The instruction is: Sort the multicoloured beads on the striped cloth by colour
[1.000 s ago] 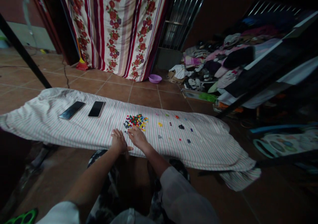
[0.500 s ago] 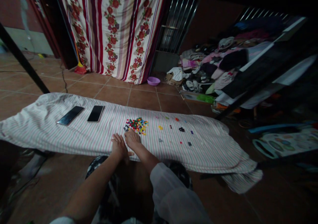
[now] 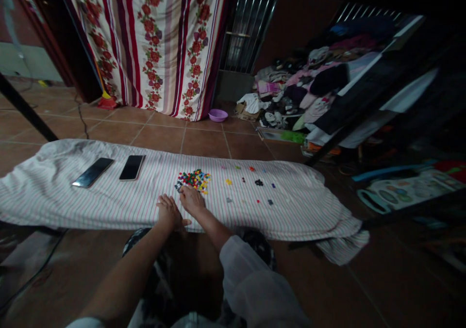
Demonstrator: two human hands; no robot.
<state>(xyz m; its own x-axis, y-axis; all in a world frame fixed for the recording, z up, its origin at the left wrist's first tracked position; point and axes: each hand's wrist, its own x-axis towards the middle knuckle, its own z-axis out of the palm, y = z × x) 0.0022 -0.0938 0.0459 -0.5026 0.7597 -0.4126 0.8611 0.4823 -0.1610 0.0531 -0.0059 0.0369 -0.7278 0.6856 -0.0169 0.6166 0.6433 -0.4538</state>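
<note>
One right hand (image 3: 191, 199) bends its fingers at the near edge of one heap of small multicoloured pieces (image 3: 193, 178), too many to count; whether it grips one, I cannot tell. One left hand (image 3: 169, 212) lies loose beside it, fingers extended, on the white striped cloth (image 3: 153, 209). Rightward sit at least twelve small colour groups, including five-or-so black pieces (image 3: 258, 182); leftward, two flat black-screened phones (image 3: 132, 167). Against half a second ago, the view has swung, placing everything further left; phones and groups keep their places on the cloth.

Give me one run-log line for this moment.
right hand: at colourful pile | left hand: on striped cloth | black pieces: right of pile | two phones: left of pile
</note>
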